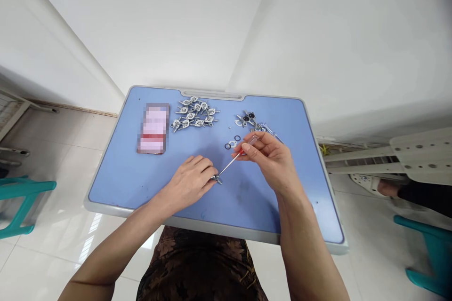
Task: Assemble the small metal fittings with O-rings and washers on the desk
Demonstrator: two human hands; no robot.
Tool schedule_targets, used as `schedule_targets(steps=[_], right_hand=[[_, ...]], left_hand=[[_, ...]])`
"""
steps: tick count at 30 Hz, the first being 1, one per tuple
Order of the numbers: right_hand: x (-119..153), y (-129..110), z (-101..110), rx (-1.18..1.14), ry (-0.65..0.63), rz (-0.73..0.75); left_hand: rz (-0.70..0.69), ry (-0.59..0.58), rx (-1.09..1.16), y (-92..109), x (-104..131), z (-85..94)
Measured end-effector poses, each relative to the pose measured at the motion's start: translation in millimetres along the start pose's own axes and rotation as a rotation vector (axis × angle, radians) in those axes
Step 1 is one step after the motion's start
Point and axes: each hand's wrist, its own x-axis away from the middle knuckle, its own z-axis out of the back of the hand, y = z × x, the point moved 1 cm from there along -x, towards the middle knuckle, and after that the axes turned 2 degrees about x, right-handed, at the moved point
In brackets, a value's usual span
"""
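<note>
My left hand [192,179] is closed on a small metal part [216,178] resting on the blue tabletop [169,197]. In my right hand [270,157] is a screwdriver [231,162] with a red and clear handle; its shaft slants down to the left, and the tip meets the metal part beside my left fingertips. Just left of my right fingers lie a flat gasket [232,143] and black rings [237,138]. A pile of metal parts [196,114] sits toward the back edge, with more parts [246,118], some with black round pieces, farther right.
A phone-like object [153,129] with a blurred screen lies on the table's left side. Teal stools [26,193] stand on both sides. A white chair [423,155] and a person's foot in a white shoe [365,183] are at right. A white wall [176,23] rises behind.
</note>
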Motion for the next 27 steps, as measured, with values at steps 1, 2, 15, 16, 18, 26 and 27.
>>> schedule_targets(steps=[1, 2, 15, 16, 18, 26, 27], right_hand=[[0.1, 0.1, 0.0, 0.000, -0.001, 0.002], [0.1, 0.2, 0.1, 0.000, -0.002, 0.003], [-1.5, 3.5, 0.5, -0.020, -0.003, -0.008], [-1.7, 3.6, 0.5, -0.021, -0.003, -0.009], [-1.9, 3.8, 0.5, -0.026, -0.004, -0.014], [-2.9, 5.1, 0.3, -0.030, -0.004, -0.009], [-3.0, 5.4, 0.4, -0.033, -0.005, -0.009]], left_hand=[[-0.002, 0.002, -0.009, 0.2, 0.0, 0.2], [-0.003, 0.003, -0.016, 0.5, 0.0, 0.5], [-0.004, 0.004, -0.030, -0.8, 1.6, 0.6], [-0.003, 0.006, -0.018, -0.9, 1.7, 0.8], [-0.005, 0.006, 0.008, -0.7, 1.8, 1.8], [-0.036, 0.027, 0.080, -0.8, 2.8, 4.1], [-0.040, 0.034, 0.082, -1.1, 3.0, 4.0]])
